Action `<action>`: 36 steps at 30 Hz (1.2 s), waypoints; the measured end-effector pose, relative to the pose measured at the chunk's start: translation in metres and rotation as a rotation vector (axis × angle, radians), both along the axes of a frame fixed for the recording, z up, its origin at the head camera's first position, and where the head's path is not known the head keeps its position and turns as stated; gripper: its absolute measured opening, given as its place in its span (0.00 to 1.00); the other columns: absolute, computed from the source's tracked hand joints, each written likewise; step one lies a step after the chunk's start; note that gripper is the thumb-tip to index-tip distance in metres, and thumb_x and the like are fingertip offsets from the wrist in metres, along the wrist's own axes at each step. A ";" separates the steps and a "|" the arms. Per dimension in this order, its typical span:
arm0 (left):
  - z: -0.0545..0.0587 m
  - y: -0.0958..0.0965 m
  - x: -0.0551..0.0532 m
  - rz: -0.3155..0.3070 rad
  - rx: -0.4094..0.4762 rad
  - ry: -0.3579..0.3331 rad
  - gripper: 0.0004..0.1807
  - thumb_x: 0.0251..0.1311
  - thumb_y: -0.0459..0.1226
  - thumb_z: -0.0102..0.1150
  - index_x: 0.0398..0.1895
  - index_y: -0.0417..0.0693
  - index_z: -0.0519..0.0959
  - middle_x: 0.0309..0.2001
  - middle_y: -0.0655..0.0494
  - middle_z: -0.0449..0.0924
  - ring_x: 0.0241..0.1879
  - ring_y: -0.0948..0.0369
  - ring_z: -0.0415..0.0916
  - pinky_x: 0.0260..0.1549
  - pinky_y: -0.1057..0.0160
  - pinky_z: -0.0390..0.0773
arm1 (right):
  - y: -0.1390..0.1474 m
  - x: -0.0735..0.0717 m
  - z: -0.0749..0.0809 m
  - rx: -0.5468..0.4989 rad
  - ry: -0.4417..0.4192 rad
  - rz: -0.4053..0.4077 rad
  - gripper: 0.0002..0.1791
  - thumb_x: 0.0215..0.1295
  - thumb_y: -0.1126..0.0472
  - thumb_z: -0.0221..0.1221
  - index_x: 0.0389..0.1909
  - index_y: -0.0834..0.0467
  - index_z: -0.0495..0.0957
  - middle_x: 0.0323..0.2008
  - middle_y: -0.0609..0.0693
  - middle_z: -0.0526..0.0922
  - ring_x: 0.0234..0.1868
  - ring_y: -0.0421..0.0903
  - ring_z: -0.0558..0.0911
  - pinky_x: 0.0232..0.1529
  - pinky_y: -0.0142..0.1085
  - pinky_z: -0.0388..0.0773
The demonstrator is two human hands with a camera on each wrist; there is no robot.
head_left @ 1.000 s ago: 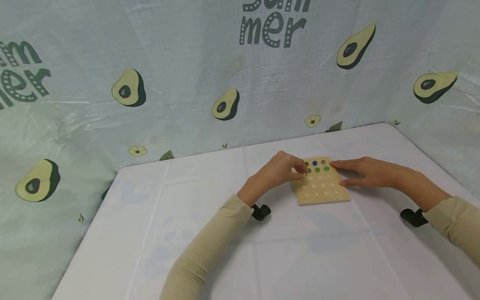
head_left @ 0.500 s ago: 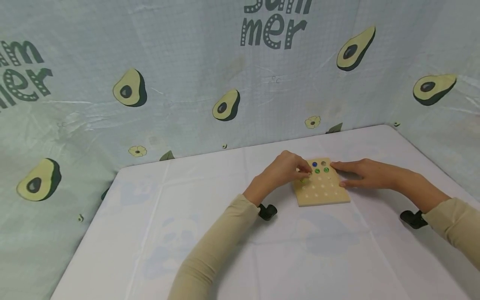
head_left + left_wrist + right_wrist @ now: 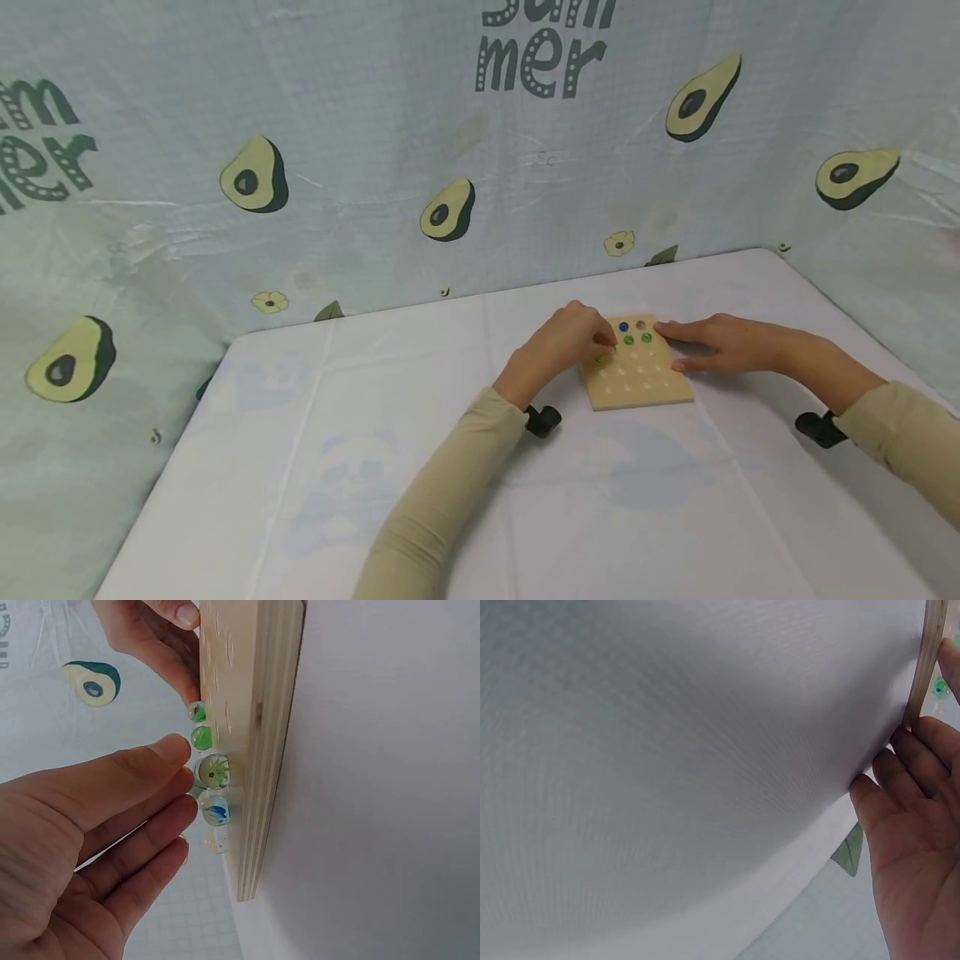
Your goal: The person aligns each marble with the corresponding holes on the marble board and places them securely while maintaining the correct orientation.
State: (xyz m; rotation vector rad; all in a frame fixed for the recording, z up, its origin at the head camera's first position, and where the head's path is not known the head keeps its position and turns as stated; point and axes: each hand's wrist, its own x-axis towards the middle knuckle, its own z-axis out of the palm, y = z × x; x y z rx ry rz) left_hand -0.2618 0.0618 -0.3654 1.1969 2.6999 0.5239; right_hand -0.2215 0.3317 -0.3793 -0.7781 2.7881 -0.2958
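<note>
A square wooden board with rows of round dimples lies on the table. Glass marbles sit in its far rows, among them a blue marble and a green marble. My left hand is over the board's left side, thumb and fingertips pinching at a marble that they largely hide. Beside those fingertips, the left wrist view has a clear marble with green streaks on the board. My right hand rests at the board's right edge, its fingers extended, index at the far corner and thumb lower down.
The white cloth-covered table bears faint panda prints. Behind it hangs a pale curtain with avocado prints. A black wrist device sits at the left cuff and another black device at the right cuff.
My left hand has shifted slightly right over the board, uncovering a yellowish-green marble at the left edge. My right hand stays at the board's right edge.
</note>
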 end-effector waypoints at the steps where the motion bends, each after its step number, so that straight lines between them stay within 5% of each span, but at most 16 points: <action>1: 0.000 0.000 0.000 0.005 -0.007 0.000 0.11 0.65 0.38 0.68 0.48 0.49 0.89 0.45 0.60 0.88 0.38 0.71 0.78 0.35 0.79 0.74 | -0.001 -0.001 0.000 0.000 -0.005 -0.002 0.41 0.71 0.39 0.59 0.75 0.62 0.64 0.71 0.65 0.68 0.68 0.65 0.72 0.64 0.60 0.71; 7: 0.000 0.005 0.000 0.005 -0.020 0.005 0.11 0.63 0.39 0.69 0.48 0.50 0.90 0.45 0.61 0.88 0.39 0.72 0.78 0.38 0.79 0.74 | -0.003 -0.003 0.002 0.011 -0.028 -0.021 0.42 0.70 0.38 0.59 0.75 0.61 0.64 0.71 0.65 0.68 0.68 0.65 0.72 0.64 0.60 0.71; 26: 0.007 0.018 0.005 0.153 -0.050 -0.127 0.07 0.59 0.36 0.73 0.40 0.51 0.90 0.40 0.63 0.85 0.37 0.69 0.77 0.34 0.75 0.75 | 0.001 -0.005 0.001 -0.016 -0.031 -0.012 0.43 0.69 0.37 0.59 0.75 0.60 0.64 0.71 0.65 0.67 0.67 0.64 0.73 0.62 0.59 0.72; 36: 0.006 0.023 0.006 0.142 -0.048 -0.108 0.07 0.59 0.36 0.73 0.40 0.51 0.90 0.40 0.64 0.86 0.37 0.70 0.78 0.35 0.75 0.76 | 0.002 -0.004 0.001 -0.023 -0.020 -0.009 0.42 0.69 0.38 0.60 0.75 0.59 0.65 0.71 0.64 0.67 0.67 0.64 0.74 0.62 0.58 0.73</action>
